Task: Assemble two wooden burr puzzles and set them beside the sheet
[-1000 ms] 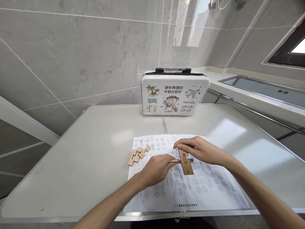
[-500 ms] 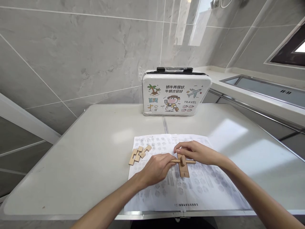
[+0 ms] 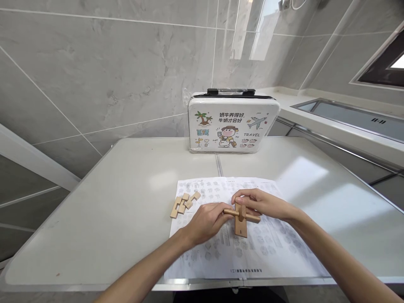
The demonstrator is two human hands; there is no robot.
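And the rod (image 3: 232, 212) had tipped! Level half a second earlier, it now slanted across the plate (image 3: 240, 229), left hand (image 3: 206, 221) pinching its left end, right hand (image 3: 260, 203) gripping the plate's top. Both sat over the paper (image 3: 252, 256), seemingly still linked: shifted, not freed. Loose blocks (image 3: 181, 206) lay to the left, untouched.

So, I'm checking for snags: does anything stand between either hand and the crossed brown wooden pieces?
Nothing visible: the left hand holds the brown wooden rod, the right hand the flat brown wooden board.
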